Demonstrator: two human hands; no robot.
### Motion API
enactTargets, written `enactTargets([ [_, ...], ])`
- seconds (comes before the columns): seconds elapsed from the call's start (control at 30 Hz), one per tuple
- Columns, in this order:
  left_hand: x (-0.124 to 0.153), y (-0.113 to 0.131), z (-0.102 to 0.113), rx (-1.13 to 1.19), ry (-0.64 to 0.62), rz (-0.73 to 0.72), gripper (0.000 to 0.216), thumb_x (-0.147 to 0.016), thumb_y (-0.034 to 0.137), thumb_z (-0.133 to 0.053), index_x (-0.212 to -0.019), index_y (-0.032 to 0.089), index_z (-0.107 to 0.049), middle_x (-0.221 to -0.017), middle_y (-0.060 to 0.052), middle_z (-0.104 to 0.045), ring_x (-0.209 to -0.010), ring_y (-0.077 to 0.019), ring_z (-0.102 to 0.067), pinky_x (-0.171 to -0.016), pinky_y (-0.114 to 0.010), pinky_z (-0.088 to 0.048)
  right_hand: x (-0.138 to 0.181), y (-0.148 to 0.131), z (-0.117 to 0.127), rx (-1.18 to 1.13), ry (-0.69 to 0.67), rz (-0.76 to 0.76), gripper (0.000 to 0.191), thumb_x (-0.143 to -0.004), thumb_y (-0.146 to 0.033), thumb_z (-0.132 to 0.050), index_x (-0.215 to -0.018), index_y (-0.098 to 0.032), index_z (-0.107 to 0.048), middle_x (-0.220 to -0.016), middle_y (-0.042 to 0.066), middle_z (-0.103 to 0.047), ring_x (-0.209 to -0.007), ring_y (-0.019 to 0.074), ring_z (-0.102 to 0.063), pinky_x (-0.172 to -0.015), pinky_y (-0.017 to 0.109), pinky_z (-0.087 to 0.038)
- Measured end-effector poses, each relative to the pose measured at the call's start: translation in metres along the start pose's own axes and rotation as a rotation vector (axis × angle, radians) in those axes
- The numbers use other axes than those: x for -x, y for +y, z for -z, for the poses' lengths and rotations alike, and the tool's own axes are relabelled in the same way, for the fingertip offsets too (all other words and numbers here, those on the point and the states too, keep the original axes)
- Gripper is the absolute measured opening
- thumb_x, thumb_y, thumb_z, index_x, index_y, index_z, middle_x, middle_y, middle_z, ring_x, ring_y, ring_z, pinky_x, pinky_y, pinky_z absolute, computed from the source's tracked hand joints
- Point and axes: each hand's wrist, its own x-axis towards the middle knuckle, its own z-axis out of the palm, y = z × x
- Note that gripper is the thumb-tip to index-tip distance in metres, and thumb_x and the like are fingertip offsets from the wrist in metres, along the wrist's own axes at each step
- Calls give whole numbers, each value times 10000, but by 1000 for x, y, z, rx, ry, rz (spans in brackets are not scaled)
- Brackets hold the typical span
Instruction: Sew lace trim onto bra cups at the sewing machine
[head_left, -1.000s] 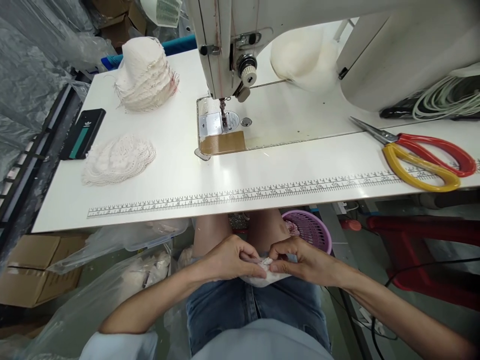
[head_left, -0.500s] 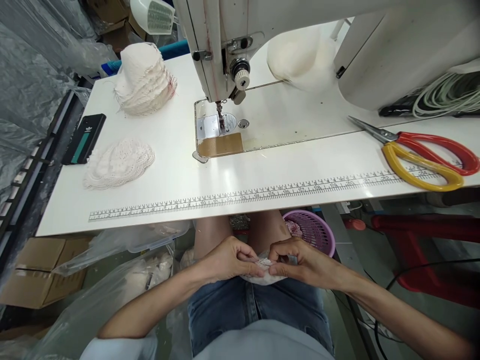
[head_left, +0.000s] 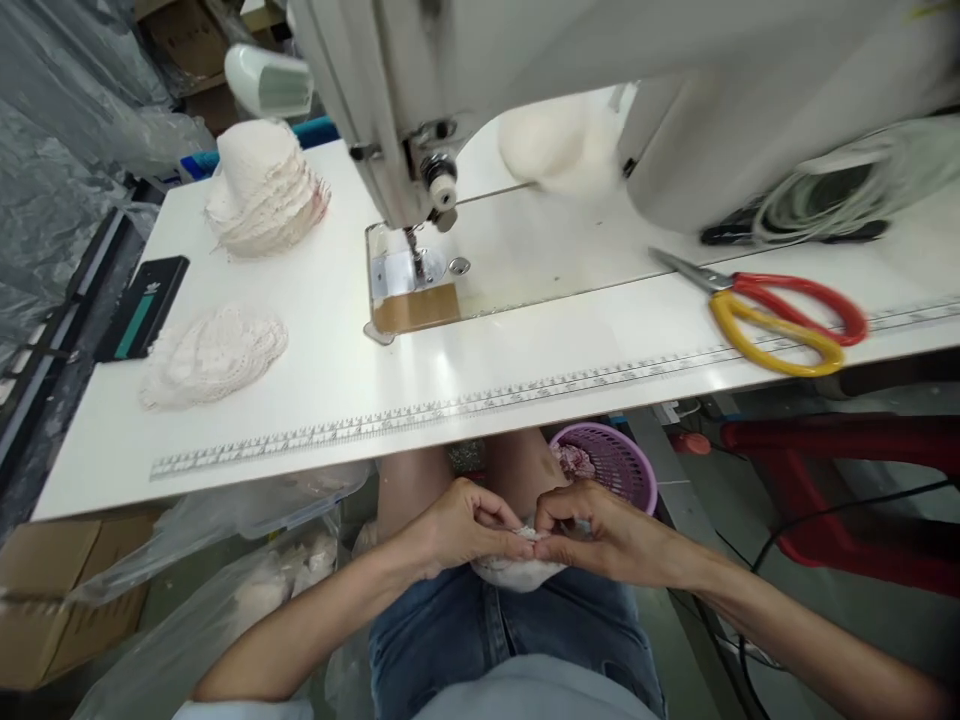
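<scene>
Over my lap, a small piece of white fabric (head_left: 517, 574) is pinched between both hands, below the table's front edge. My left hand (head_left: 480, 525) grips its left side with thumb and fingers. From the other side my right hand (head_left: 581, 525) pinches it, the fingertips of the two hands nearly touching. A bit of white lacy edge shows between them; the rest of the piece hangs under the fingers and is partly hidden. In front stands a sewing machine (head_left: 420, 170), its needle and presser foot (head_left: 415, 255) apart from the fabric.
On the white table lie scissors (head_left: 780, 315) with red and yellow handles, a stack of white cups (head_left: 262, 190), lace pieces (head_left: 217, 355) and a black phone (head_left: 142, 308). A printed ruler (head_left: 420, 412) runs along the front edge. A purple basket (head_left: 637, 465) stands below.
The view has shifted, so the table and machine sit further left. My hands have drawn slightly closer together on the white fabric, and less of its lacy edge shows.
</scene>
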Motion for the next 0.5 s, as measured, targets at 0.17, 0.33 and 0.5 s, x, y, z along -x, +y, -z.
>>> enactTargets([
  [0.17, -14, 10, -12, -50, -30, -71, 323, -499, 358, -822, -621, 88, -691, -527, 8, -552, -504, -68, -433, -496, -200, -298, 14, 1, 7, 80, 75, 92, 364, -862, -452, -511, -715, -129, -592, -586, -30, -488, -521, 73, -413, -493, 197, -289],
  [0.33, -30, 30, -28, -132, -163, -186, 293, -568, 337, -787, -577, 84, -640, -500, 19, -524, -481, -55, -414, -474, -188, -280, 52, -23, 48, 303, 42, 101, 385, -892, -438, -479, -658, -151, -584, -555, -32, -486, -527, 85, -442, -539, 211, -331],
  [0.5, -34, 35, -27, -18, -124, -147, 307, -552, 330, -806, -610, 97, -615, -532, 11, -568, -485, -55, -454, -469, -175, -296, 89, -35, 135, 741, 720, 2, 298, -894, -425, -470, -984, -159, -570, -927, 81, -601, -806, 171, -549, -731, 277, -418],
])
